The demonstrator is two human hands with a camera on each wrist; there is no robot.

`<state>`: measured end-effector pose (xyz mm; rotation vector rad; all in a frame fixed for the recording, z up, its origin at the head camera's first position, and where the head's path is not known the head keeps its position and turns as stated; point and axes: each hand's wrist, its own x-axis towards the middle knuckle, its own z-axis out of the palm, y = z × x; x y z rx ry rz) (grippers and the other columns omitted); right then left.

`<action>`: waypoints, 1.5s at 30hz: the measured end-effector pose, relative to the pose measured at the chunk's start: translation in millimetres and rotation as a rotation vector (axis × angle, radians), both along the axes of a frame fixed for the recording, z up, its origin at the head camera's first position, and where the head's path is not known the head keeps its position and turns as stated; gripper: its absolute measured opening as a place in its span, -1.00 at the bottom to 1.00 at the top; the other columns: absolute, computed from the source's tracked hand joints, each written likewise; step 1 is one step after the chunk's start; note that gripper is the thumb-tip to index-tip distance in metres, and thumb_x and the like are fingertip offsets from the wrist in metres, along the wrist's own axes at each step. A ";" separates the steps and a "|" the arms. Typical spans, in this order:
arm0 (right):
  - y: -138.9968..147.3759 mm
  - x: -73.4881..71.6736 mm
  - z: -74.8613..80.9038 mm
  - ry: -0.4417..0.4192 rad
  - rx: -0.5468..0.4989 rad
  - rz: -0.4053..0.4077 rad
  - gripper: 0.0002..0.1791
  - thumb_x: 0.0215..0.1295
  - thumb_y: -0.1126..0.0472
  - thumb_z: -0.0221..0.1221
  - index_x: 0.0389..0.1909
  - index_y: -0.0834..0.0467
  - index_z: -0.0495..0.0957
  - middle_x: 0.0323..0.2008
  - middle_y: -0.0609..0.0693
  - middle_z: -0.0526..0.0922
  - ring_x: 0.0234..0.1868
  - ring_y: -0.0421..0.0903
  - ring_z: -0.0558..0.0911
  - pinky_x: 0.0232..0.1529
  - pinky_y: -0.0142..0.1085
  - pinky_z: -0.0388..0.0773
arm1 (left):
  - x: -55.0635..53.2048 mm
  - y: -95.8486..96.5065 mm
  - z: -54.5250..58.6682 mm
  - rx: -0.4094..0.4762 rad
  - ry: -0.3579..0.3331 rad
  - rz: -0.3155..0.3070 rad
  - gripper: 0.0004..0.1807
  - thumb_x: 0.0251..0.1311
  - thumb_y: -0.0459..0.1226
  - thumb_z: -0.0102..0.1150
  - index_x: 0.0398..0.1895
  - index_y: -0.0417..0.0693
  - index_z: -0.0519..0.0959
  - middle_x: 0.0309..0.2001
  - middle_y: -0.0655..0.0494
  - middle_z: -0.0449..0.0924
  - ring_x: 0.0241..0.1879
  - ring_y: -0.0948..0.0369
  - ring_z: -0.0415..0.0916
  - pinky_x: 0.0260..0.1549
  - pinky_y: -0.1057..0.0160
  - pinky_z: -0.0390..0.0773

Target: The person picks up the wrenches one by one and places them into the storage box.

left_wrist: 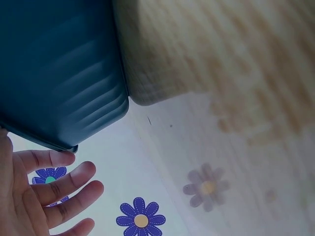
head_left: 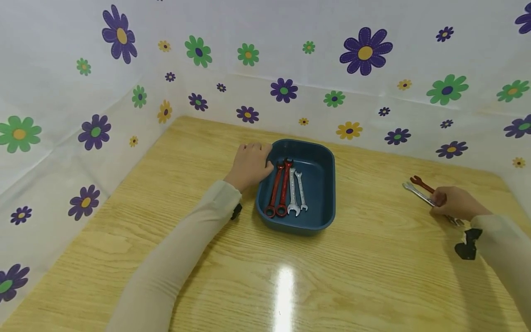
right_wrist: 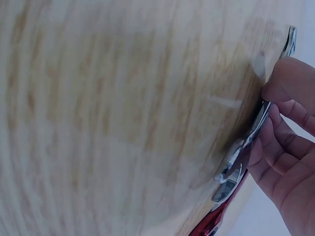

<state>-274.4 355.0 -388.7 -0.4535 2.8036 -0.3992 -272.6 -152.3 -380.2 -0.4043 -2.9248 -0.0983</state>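
Note:
A dark blue plastic bin (head_left: 313,221) stands mid-table. Inside it lie two red wrenches (head_left: 285,188) and two silver wrenches (head_left: 292,190), side by side. My left hand (head_left: 250,166) grips the bin's left rim, thumb over the edge; in the left wrist view its other fingers (left_wrist: 69,184) spread outside the wall. At the right, my right hand (head_left: 456,202) pinches a silver wrench (head_left: 416,191) between thumb and fingers, low over the table. A red wrench (head_left: 421,184) lies close beside it. The right wrist view shows overlapping silver ends, so how many are held is unclear.
The wood-grain table (head_left: 365,272) meets a white flowered sheet (head_left: 298,60) that hangs along the back and left sides. Black wrist mounts (head_left: 468,244) show beneath the sleeves. Bare tabletop lies between the bin and my right hand.

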 end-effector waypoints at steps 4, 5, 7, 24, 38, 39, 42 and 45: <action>1.4 0.3 1.0 0.001 -0.007 0.015 -0.79 0.04 0.26 0.26 -0.38 0.32 0.51 -0.48 0.00 0.59 -0.49 -0.25 0.47 -0.42 -0.30 0.42 | 1.9 0.5 -0.1 -0.010 0.015 -0.002 -0.57 0.22 -0.14 -0.08 0.14 -0.06 0.41 -0.07 -0.12 0.57 -0.06 -0.03 0.50 0.00 -0.03 0.41; 2.2 -0.3 1.3 0.003 -0.010 0.019 -0.80 0.05 0.27 0.26 -0.37 0.33 0.52 -0.47 0.03 0.61 -0.47 -0.24 0.49 -0.41 -0.28 0.45 | 2.4 0.6 0.0 -0.013 0.020 -0.001 -0.57 0.21 -0.14 -0.08 0.14 -0.07 0.41 -0.08 -0.12 0.58 -0.07 -0.03 0.51 -0.01 -0.03 0.42; 4.2 -1.9 1.6 0.017 0.000 0.018 -0.80 0.07 0.27 0.25 -0.34 0.34 0.56 -0.44 0.06 0.64 -0.45 -0.22 0.54 -0.39 -0.26 0.48 | 2.6 0.9 -0.5 -0.013 0.031 0.001 -0.56 0.21 -0.14 -0.08 0.14 -0.07 0.41 -0.07 -0.12 0.58 -0.07 -0.03 0.51 0.00 -0.03 0.42; -10.6 -4.9 11.5 0.097 0.010 0.047 -0.85 0.03 0.37 0.26 -0.39 0.38 0.68 -0.46 0.19 0.71 -0.48 -0.17 0.57 -0.47 -0.29 0.48 | 0.1 -0.7 -2.9 0.027 0.056 0.009 -0.64 0.19 -0.15 -0.07 0.03 -0.07 0.42 -0.11 -0.11 0.58 -0.08 -0.02 0.50 -0.01 -0.05 0.41; -2.7 -2.2 -5.5 0.021 -0.028 0.013 -0.77 -0.05 0.25 0.27 -0.39 0.25 0.47 -0.54 -0.05 0.47 -0.52 -0.21 0.34 -0.47 -0.33 0.29 | 1.4 4.1 -5.8 0.009 0.010 0.018 -0.60 0.22 -0.12 -0.09 0.10 -0.05 0.41 -0.04 -0.11 0.58 -0.03 -0.02 0.50 0.03 -0.04 0.40; -2.6 -2.6 -4.8 0.014 -0.032 0.010 -0.77 -0.05 0.25 0.27 -0.39 0.25 0.47 -0.53 -0.05 0.48 -0.52 -0.22 0.34 -0.48 -0.34 0.30 | 1.7 4.1 -4.6 0.008 0.007 0.020 -0.60 0.22 -0.13 -0.09 0.10 -0.05 0.41 -0.04 -0.11 0.58 -0.04 -0.02 0.50 0.03 -0.04 0.40; -2.4 -4.7 -1.4 -0.008 -0.039 0.003 -0.76 -0.03 0.24 0.29 -0.39 0.27 0.47 -0.51 -0.04 0.51 -0.52 -0.24 0.36 -0.47 -0.35 0.33 | 2.3 3.8 -1.2 0.004 0.001 0.024 -0.60 0.22 -0.13 -0.09 0.10 -0.06 0.41 -0.06 -0.11 0.58 -0.06 -0.02 0.51 0.02 -0.03 0.41; -1.3 -4.9 -0.9 -0.020 -0.041 -0.004 -0.74 -0.03 0.23 0.30 -0.38 0.28 0.48 -0.49 -0.02 0.53 -0.51 -0.25 0.38 -0.46 -0.35 0.35 | 3.2 4.2 -1.4 0.001 -0.003 0.028 -0.59 0.22 -0.13 -0.09 0.10 -0.06 0.40 -0.07 -0.11 0.59 -0.08 -0.01 0.51 0.01 -0.02 0.41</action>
